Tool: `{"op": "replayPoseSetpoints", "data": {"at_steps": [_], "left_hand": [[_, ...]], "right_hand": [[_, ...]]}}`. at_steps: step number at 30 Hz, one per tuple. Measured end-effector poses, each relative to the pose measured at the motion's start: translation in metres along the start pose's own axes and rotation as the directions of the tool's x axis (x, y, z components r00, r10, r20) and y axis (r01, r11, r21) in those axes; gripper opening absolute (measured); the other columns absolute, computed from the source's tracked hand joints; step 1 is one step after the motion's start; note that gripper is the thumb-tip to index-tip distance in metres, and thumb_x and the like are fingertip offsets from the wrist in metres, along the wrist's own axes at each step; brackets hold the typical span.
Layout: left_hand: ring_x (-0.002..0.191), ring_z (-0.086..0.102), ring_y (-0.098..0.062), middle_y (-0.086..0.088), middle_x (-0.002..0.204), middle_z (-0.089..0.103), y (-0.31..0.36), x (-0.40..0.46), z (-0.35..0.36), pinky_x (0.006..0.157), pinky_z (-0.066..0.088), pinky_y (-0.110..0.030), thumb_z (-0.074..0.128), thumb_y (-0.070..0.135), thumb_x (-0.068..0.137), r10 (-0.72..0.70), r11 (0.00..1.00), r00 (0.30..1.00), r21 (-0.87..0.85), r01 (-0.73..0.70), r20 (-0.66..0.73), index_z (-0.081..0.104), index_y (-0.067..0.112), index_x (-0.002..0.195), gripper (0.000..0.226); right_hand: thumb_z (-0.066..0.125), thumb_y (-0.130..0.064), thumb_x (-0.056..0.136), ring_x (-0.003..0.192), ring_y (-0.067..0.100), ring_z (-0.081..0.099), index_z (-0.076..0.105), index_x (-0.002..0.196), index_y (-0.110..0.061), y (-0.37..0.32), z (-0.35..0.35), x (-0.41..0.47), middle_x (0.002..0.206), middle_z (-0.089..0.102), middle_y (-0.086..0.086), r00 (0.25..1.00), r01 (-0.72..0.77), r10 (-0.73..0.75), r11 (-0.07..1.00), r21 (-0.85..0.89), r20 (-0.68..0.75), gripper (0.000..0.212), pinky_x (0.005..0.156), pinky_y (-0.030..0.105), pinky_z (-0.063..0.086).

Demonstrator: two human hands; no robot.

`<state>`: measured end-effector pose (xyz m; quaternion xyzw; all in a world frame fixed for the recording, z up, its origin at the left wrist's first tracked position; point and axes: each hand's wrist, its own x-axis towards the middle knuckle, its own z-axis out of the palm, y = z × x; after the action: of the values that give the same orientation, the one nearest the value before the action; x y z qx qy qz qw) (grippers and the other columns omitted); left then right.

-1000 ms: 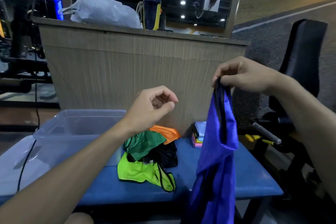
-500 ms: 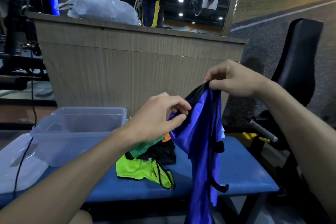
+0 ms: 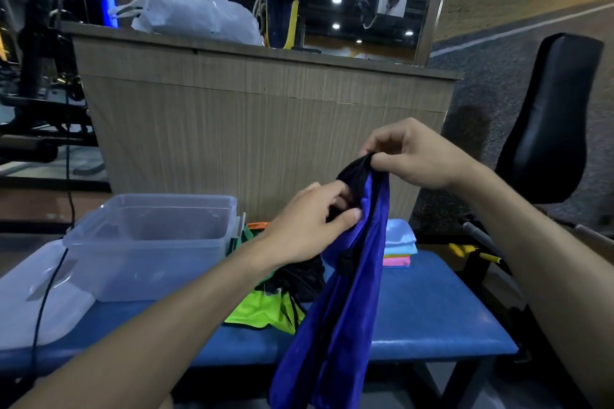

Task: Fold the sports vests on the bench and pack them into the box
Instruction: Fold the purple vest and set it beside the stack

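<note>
The blue vest (image 3: 335, 319) hangs in the air in front of the bench (image 3: 442, 312), held up by both hands and trailing down past the bench's front edge. The right hand (image 3: 418, 156) pinches the vest's black-trimmed top edge between thumb and curled fingers, above the bench's right half. The left hand (image 3: 309, 222) is lower and to the left of it, its thumb and fingers closed on the fabric just below the trim, so the cloth runs slanting between the two grips.

On the bench, behind the left hand, lies a loose heap of other vests: a neon green vest (image 3: 262, 312) nearest the front edge, a black vest (image 3: 299, 279) on top of it, and slivers of a dark green and an orange one mostly hidden by the wrist. The clear plastic box (image 3: 149, 242) stands on the bench's left part, touching or almost touching the heap; it looks as though nothing is in it, though the cloudy walls make that hard to confirm. Its lid (image 3: 36, 305) lies flat at the bench's far left end, with a black cable (image 3: 50, 285) crossing it.

Towards the bench's back right, behind the hanging vest, sits a small stack of folded cloths (image 3: 398, 249) in pale blue, yellow and pink. Behind the bench stands a wooden counter (image 3: 265, 129) carrying a white plastic bag (image 3: 196, 13) and a dark bottle (image 3: 282, 13) with a yellow cap.
</note>
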<state>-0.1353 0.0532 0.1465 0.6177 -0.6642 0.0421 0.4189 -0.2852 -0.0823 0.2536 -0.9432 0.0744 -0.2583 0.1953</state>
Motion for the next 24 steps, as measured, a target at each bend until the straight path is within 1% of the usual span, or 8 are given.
{"op": "replayPoseSetpoints", "data": {"at_steps": [3, 5, 8, 13, 17, 20, 22, 24], "left_hand": [[0.061, 0.044, -0.002, 0.024, 0.063, 0.058, -0.005, 0.002, 0.008, 0.063, 0.035, -0.026, 0.067, 0.028, 0.095, -0.018, 0.998, 0.994, -0.067, 0.01, -0.108, 0.051, 0.031, 0.083, 0.02], [0.067, 0.046, -0.002, 0.023, 0.063, 0.059, -0.005, -0.001, 0.006, 0.065, 0.035, -0.022, 0.067, 0.026, 0.094, -0.003, 1.0, 0.986, -0.024, -0.001, -0.164, 0.055, 0.029, 0.083, 0.017], [0.071, 0.05, 0.0, 0.016, 0.065, 0.06, -0.004, -0.003, -0.002, 0.067, 0.036, -0.013, 0.066, 0.021, 0.096, -0.019, 0.997, 0.983, -0.076, 0.005, -0.183, 0.063, 0.024, 0.088, 0.009], [0.054, 0.047, -0.009, -0.005, 0.067, 0.068, -0.003, 0.0, -0.013, 0.058, 0.037, -0.031, 0.053, 0.028, 0.105, -0.041, 0.987, 0.998, -0.153, 0.049, 0.055, 0.056, 0.016, 0.097, 0.014], [0.064, 0.056, -0.023, -0.016, 0.079, 0.07, -0.011, -0.003, -0.016, 0.07, 0.05, -0.047, 0.052, 0.055, 0.097, -0.04, 0.979, 0.971, -0.184, 0.085, 0.234, 0.061, 0.019, 0.101, 0.038], [0.063, 0.046, -0.012, -0.014, 0.07, 0.059, -0.013, -0.004, -0.019, 0.063, 0.04, -0.041, 0.062, 0.052, 0.094, -0.008, 1.0, 0.948, -0.007, 0.011, 0.317, 0.059, 0.013, 0.088, 0.039], [0.067, 0.05, -0.016, -0.001, 0.063, 0.053, -0.012, -0.004, -0.02, 0.062, 0.03, -0.035, 0.066, 0.045, 0.093, 0.024, 0.971, 0.949, 0.217, -0.097, 0.314, 0.055, 0.011, 0.078, 0.038], [0.072, 0.052, -0.022, -0.001, 0.066, 0.054, -0.011, -0.004, -0.021, 0.063, 0.032, -0.034, 0.068, 0.038, 0.09, 0.059, 0.96, 0.96, 0.249, -0.13, 0.273, 0.052, 0.014, 0.079, 0.032]], "right_hand": [[0.059, 0.007, 0.087, 0.076, 0.024, 0.07, 0.076, 0.086, -0.01, 0.01, 0.002, -0.003, 0.082, 0.076, 0.008, 0.999, -0.039, 0.039, 0.999, 0.005, -0.019, 0.023, 0.079, 0.038, 0.056], [0.059, 0.008, 0.087, 0.072, 0.012, 0.066, 0.075, 0.086, -0.007, 0.018, 0.002, -0.006, 0.083, 0.076, 0.012, 0.996, -0.076, 0.077, 0.997, 0.02, -0.04, 0.022, 0.077, 0.033, 0.054], [0.061, 0.008, 0.086, 0.072, 0.009, 0.063, 0.075, 0.085, -0.007, 0.03, 0.003, -0.011, 0.083, 0.075, 0.014, 0.991, -0.121, 0.123, 0.992, 0.037, -0.058, 0.021, 0.075, 0.031, 0.051], [0.061, 0.005, 0.088, 0.071, 0.007, 0.062, 0.075, 0.084, -0.01, 0.04, 0.007, -0.016, 0.08, 0.076, 0.007, 0.981, -0.18, 0.184, 0.981, 0.069, -0.061, 0.021, 0.072, 0.027, 0.05], [0.061, 0.006, 0.087, 0.067, 0.002, 0.062, 0.075, 0.081, -0.013, 0.043, 0.005, -0.02, 0.072, 0.073, -0.006, 0.973, -0.209, 0.216, 0.974, 0.093, -0.081, 0.024, 0.07, 0.022, 0.049], [0.061, 0.005, 0.087, 0.068, 0.005, 0.06, 0.076, 0.082, -0.01, 0.043, 0.003, -0.02, 0.072, 0.072, -0.002, 0.969, -0.222, 0.231, 0.969, 0.112, -0.083, 0.022, 0.071, 0.027, 0.048], [0.061, 0.005, 0.087, 0.068, 0.006, 0.061, 0.076, 0.082, -0.011, 0.042, 0.003, -0.02, 0.073, 0.073, 0.0, 0.97, -0.225, 0.233, 0.969, 0.106, -0.072, 0.022, 0.071, 0.029, 0.048], [0.062, 0.004, 0.087, 0.068, 0.006, 0.061, 0.076, 0.081, -0.013, 0.042, 0.004, -0.02, 0.073, 0.073, -0.001, 0.969, -0.23, 0.237, 0.968, 0.096, -0.073, 0.023, 0.071, 0.029, 0.048]]}}
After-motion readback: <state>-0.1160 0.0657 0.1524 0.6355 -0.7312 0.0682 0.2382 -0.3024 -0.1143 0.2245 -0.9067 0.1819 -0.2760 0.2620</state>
